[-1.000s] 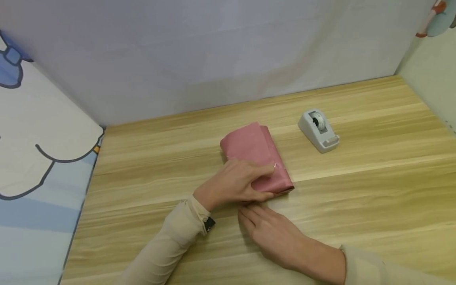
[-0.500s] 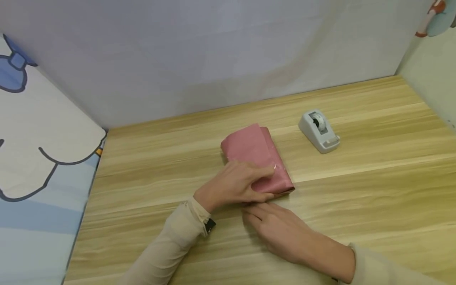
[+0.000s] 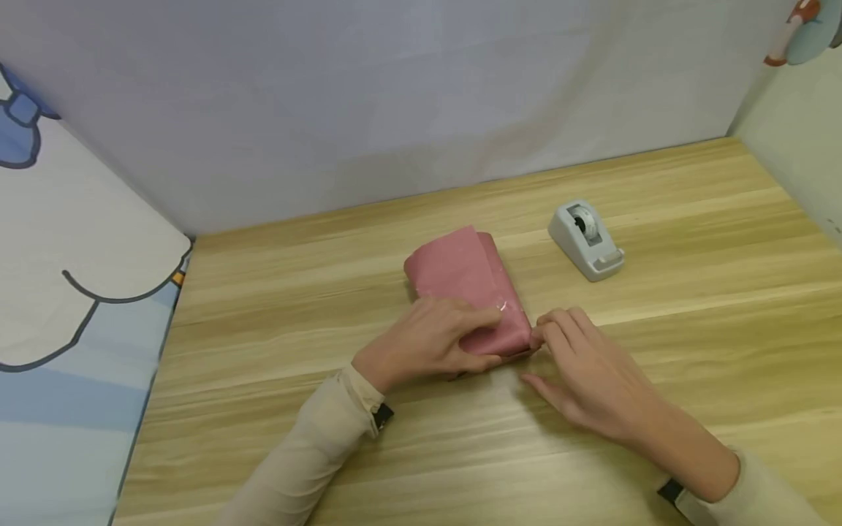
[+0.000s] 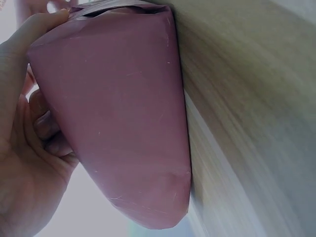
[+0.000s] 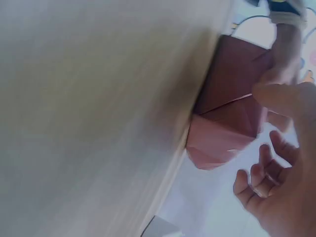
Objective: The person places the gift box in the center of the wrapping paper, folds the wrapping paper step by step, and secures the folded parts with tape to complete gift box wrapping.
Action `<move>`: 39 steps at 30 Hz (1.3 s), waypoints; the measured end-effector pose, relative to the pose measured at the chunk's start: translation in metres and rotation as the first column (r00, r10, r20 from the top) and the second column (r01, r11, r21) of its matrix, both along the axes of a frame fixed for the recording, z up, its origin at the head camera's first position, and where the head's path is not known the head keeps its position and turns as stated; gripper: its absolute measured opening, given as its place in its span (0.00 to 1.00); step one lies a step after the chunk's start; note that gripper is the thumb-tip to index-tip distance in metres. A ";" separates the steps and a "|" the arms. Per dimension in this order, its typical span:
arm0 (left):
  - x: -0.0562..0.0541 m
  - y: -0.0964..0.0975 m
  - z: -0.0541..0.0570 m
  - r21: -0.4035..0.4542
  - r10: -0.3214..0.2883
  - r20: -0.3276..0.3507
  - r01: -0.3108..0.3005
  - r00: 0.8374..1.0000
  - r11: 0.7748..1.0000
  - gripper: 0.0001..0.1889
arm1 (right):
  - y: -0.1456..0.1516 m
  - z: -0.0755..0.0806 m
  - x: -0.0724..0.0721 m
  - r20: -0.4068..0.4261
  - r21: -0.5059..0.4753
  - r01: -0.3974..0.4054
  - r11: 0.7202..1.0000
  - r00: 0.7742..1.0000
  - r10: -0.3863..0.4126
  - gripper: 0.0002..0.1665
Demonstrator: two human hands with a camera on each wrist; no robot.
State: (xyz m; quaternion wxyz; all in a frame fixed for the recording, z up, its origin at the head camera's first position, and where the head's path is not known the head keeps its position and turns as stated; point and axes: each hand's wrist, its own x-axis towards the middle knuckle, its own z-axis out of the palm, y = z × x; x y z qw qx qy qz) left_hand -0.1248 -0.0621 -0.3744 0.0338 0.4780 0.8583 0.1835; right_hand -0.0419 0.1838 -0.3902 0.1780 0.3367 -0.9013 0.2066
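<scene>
- Lying on the desk (image 3: 296, 292), one pink package (image 3: 454, 270): placed near the middle, set slantwise, a loose-edged layer of wrapping across its upper face, a small glint near the close end; that end shows folded flaps and creases in the right wrist view.
- Left hand (image 3: 427, 343): holding the package at its near end, fingers bent over the upper face, thumb along the near edge.
- Right hand (image 3: 598, 380): spread wide, thumb well apart from the fingers; fingertips at the package's near right corner, contact not certain.
- Tape dispenser (image 3: 588, 241), pale grey, one: upright on the desk, beyond and to the right of the package, apart from it; fitted with a tape roll (image 3: 588, 221).
- Sleeves (image 3: 316, 438), light beige, two.
- Desk finish: wood-grain, yellowish.
- Backdrop (image 3: 395, 95), plain pale, behind the desk.
- Cartoon print (image 3: 85, 241), white and blue, at the left.
</scene>
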 end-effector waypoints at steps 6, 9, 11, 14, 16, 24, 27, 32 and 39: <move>0.004 -0.004 -0.004 0.035 -0.001 -0.014 0.001 1.000 0.999 0.15 | -0.010 -0.004 -0.020 0.088 0.095 0.054 0.994 0.994 -0.062 0.39; 0.009 -0.005 -0.006 0.073 0.014 -0.023 -0.012 1.000 0.997 0.15 | -0.015 -0.004 -0.025 0.106 0.120 0.059 0.991 0.992 -0.072 0.35; 0.014 -0.005 -0.009 0.084 0.048 -0.065 -0.042 0.997 0.996 0.17 | -0.016 -0.004 -0.026 0.107 0.138 0.063 0.989 0.991 -0.078 0.33; 0.025 -0.007 -0.012 0.078 0.130 -0.150 -0.120 0.980 0.990 0.22 | -0.016 -0.002 -0.026 0.097 0.177 0.076 0.981 0.991 -0.094 0.33; 0.033 -0.009 -0.014 0.065 0.181 -0.197 -0.171 0.964 0.983 0.26 | -0.016 0.000 -0.026 0.090 0.207 0.084 0.975 0.990 -0.105 0.33; 0.050 -0.011 -0.019 0.059 0.291 -0.210 -0.286 0.933 0.957 0.26 | -0.015 0.004 -0.029 0.178 0.234 0.076 0.969 0.977 -0.119 0.32; 0.050 -0.010 -0.019 0.059 0.301 -0.208 -0.295 0.931 0.954 0.25 | -0.008 0.009 -0.034 0.308 0.142 0.030 0.989 0.948 -0.073 0.28; 0.050 -0.010 -0.017 0.043 0.306 -0.193 -0.303 0.932 0.952 0.26 | 0.020 0.014 -0.047 0.559 -0.127 -0.026 0.992 0.824 0.093 0.19; 0.051 -0.011 -0.016 0.027 0.303 -0.197 -0.304 0.932 0.952 0.26 | 0.075 0.020 -0.077 0.712 -0.143 0.305 0.941 0.693 -0.117 0.15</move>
